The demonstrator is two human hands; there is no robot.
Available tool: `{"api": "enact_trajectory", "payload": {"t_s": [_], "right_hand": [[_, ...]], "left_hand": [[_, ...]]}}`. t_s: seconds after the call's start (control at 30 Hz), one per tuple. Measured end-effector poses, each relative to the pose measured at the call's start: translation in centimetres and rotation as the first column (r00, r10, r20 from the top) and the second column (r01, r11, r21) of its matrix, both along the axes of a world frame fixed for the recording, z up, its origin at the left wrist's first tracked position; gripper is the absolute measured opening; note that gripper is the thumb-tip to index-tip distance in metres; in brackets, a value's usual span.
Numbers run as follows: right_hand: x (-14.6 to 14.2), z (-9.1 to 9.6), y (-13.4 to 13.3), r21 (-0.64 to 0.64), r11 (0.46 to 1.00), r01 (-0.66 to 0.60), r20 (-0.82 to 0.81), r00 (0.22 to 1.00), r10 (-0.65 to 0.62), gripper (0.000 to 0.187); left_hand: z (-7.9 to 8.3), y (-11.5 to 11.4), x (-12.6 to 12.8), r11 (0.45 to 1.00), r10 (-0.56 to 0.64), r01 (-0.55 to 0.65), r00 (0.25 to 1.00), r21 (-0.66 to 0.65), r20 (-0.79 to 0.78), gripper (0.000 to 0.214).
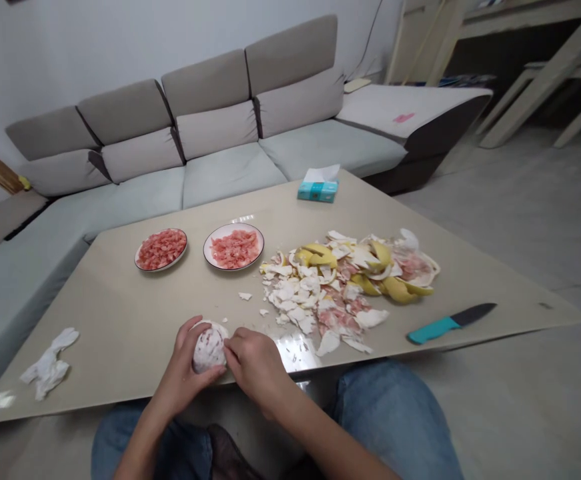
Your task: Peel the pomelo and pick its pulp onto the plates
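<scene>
A pomelo segment, white-skinned with pink flesh showing through, rests at the near edge of the beige table. My left hand cups it from the left, fingers wrapped round it. My right hand pinches its white membrane on the right side, fingers closed. Two white plates of pink pomelo flesh sit further back, one at the left and one beside it. A heap of yellow peel and white pith lies to the right of my hands.
A knife with a teal handle and black blade lies near the table's right front edge. A crumpled white tissue is at the near left, a teal tissue box at the far edge. A grey sofa stands behind.
</scene>
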State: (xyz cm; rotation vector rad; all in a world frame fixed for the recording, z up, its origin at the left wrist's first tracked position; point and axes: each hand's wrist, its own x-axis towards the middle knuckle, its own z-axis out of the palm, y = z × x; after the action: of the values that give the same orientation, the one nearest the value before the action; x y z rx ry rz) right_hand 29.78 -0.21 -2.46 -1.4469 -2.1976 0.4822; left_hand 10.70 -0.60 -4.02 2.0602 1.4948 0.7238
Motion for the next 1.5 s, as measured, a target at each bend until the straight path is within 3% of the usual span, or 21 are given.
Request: {"api": "enact_trajectory", "payload": {"t_s": [0.2,0.33,0.4,0.53,0.63,0.77,1.0,1.13,1.23,1.37,1.5], "right_hand": [[-0.7,0.1,0.0,0.009,0.999,0.031,0.043,0.999,-0.032,0.019],[-0.9,-0.4,0.3,-0.023,0.994,0.111,-0.127,0.985,-0.113,0.013],[-0.7,-0.9,0.6,-0.119,0.985,0.123,-0.317,0.936,-0.155,0.013],[0.1,-1.9,1.4,-0.374,0.926,0.045,-0.614,0.736,-0.284,0.010],[0.8,-2.1,1.4,-0.374,0.927,0.015,-0.678,0.677,-0.284,0.012],[1.0,-1.9,0.6,-0.213,0.977,-0.029,-0.699,0.703,-0.131,0.021],[0.7,-2.4,0.4,-0.152,0.973,0.174,-0.505,0.833,-0.228,0.029],[0.7,-2.7,0.2,-0.046,0.998,0.047,-0.486,0.871,-0.063,0.010],[0.6,-2.7,0.1,-0.007,0.999,-0.048,-0.462,0.886,0.039,0.018],[0.1,-2.3,0.4,-0.009,0.997,-0.078,-0.336,0.939,0.070,0.015],[-0.3,-2.0,1.1,-0.015,1.000,0.004,-0.228,0.974,-0.008,0.012]], "left_hand": [[0.0,0.0,0.0,1.000,0.008,-0.008,1.000,0.013,0.014,0.058],[0.1,-0.1,-0.2,1.000,0.000,-0.001,1.000,0.005,0.024,0.057],[0.1,-0.1,-0.4,1.000,-0.013,0.013,1.000,-0.007,0.028,0.058],[0.1,0.0,-0.6,0.999,-0.035,0.036,0.999,-0.025,0.034,0.060],[0.1,0.2,-0.7,0.998,-0.037,0.039,0.998,-0.046,0.044,0.060],[0.2,0.3,-0.5,0.998,-0.028,0.031,0.999,-0.053,0.045,0.060],[0.1,0.3,-0.6,0.996,-0.042,0.046,0.998,-0.073,0.052,0.061],[0.1,0.5,-0.8,0.995,-0.052,0.056,0.997,-0.082,0.053,0.061],[0.2,0.7,-0.8,0.993,-0.075,0.079,0.996,-0.086,0.044,0.061],[0.5,0.8,-0.7,0.991,-0.096,0.098,0.995,-0.087,0.031,0.061],[0.6,0.8,-0.6,0.991,-0.099,0.100,0.995,-0.083,0.025,0.060]]}}
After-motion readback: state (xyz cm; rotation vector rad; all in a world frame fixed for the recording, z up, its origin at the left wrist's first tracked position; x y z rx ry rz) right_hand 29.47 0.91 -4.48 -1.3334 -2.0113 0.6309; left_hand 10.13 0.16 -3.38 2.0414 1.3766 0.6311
